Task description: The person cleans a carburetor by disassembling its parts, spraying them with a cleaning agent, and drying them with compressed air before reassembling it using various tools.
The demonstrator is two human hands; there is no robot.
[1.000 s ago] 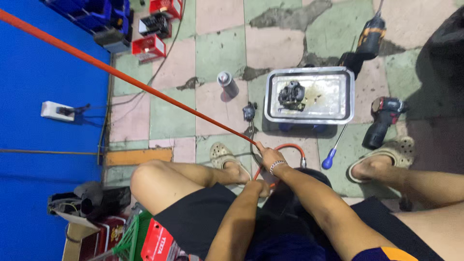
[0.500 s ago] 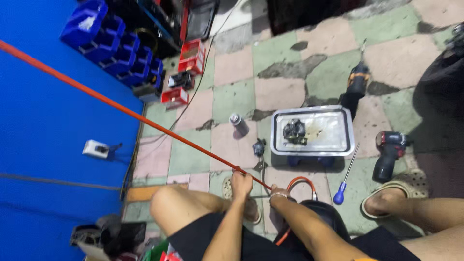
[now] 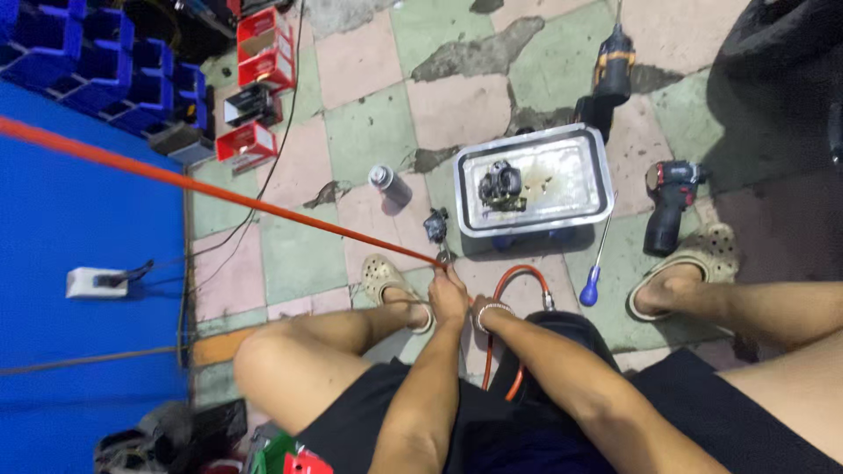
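Between the knees, over the tiled floor: hose (image 3: 219, 191) end pinched at the fitting.
Left hand (image 3: 448, 294) clenched on that end, long axis running up-left, away from the body; right hand (image 3: 481, 314) just beside, tucked behind, grip impossible to tell; tray (image 3: 532, 224) just ahead.

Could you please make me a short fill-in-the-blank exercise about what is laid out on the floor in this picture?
1. The left hand grips the end of a long ____ hose.
2. The dark engine part lies in a metal ____.
3. The screwdriver beside the tray has a ____ handle.
4. The right hand is close beside the ____ hand.

Missing words: orange; tray; blue; left
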